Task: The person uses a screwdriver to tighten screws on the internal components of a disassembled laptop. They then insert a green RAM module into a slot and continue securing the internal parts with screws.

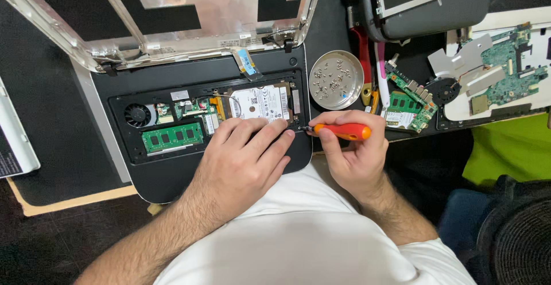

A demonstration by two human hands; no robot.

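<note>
Laptop [172, 176] lies base-up on the bench, bottom cover off, bay open: fan [139, 114] at left, green memory stick [172, 137] below it, hard drive [261, 102] at the right end of the bay

Right hand [353, 159] is closed around an orange-handled screwdriver [341, 131], shaft lying nearly flat and pointing left, tip at the bay's right edge just beside the drive's lower right corner. Can't tell if the tip is seated in a screw head, too small

Left hand [244, 161] holds nothing, palm down on the base, fingertips resting at the drive's lower edge, bracing

Round metal dish [336, 80] of loose screws sits just right of the laptop, near the driver hand. Bare circuit boards [493, 72] further right, well apart

Judgement: step in hand looks like working a drive mounting screw. Next move calls for a square tip in the head, steady down pressure, left hand pinning the chassis so it doesn't skid
</note>
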